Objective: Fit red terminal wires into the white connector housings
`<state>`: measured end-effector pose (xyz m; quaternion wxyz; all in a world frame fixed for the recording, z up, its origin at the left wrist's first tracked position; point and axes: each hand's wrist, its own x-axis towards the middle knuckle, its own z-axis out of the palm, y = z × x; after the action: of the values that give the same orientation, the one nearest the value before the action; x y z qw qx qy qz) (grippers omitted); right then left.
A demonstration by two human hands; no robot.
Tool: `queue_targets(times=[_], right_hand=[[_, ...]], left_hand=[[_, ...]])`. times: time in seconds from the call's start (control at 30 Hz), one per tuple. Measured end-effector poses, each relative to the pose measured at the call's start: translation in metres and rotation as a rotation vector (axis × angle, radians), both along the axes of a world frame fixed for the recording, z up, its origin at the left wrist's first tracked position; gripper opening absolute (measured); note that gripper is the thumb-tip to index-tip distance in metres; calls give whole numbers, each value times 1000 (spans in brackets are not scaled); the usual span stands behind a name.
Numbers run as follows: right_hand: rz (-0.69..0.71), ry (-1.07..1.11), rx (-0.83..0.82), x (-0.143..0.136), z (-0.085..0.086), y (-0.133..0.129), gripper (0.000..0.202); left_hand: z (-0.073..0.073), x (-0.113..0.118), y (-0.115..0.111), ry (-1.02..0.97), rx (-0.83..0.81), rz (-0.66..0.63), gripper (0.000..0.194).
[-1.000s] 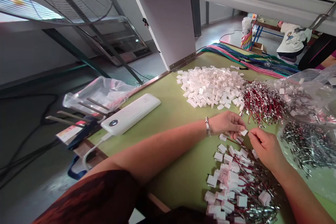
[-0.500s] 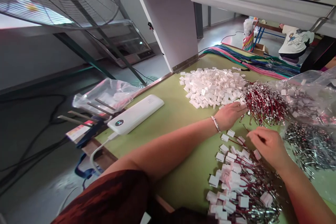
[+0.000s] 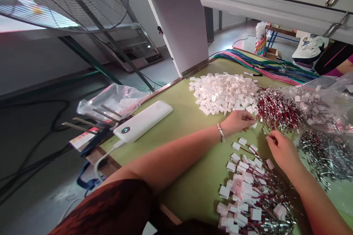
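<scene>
My left hand (image 3: 237, 122), a bracelet on its wrist, pinches a small white connector housing (image 3: 254, 125) at its fingertips. Just to the right, my right hand (image 3: 282, 150) is closed on a thin wire, whose metal terminal (image 3: 263, 131) points toward the housing; a small gap lies between them. Behind the left hand spreads a heap of loose white housings (image 3: 223, 91). A bundle of dark red wires (image 3: 278, 108) with silvery terminals lies beyond my right hand. Nearer me is a pile of red wires fitted with white housings (image 3: 242, 187).
A white power bank (image 3: 143, 121) with a cable lies on the green tabletop (image 3: 184, 125). Plastic bags of parts (image 3: 325, 106) and dark metal-tipped pieces (image 3: 328, 154) sit at right. Long coloured wires (image 3: 264, 64) run along the back. A fan (image 3: 63, 0) stands at left; a person (image 3: 309, 46) is beyond.
My left hand has drawn back from the edge of the heap, its fingers closing on a white housing. My right hand has moved slightly forward and right, its wire terminal now facing the housing.
</scene>
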<state>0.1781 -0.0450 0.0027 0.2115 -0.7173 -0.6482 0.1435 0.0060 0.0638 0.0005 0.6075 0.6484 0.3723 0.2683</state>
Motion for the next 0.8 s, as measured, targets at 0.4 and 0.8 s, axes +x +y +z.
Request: queue_targets(times=[0.4,0.8], right_hand=[[48,81,189,-7,7,-8,18],[137,-522,515,-5,4,-9,20]], left_hand=[[0,-5,-8,-282,-416,-158,19],[4,-7,-9,-176,-392,-204,24]])
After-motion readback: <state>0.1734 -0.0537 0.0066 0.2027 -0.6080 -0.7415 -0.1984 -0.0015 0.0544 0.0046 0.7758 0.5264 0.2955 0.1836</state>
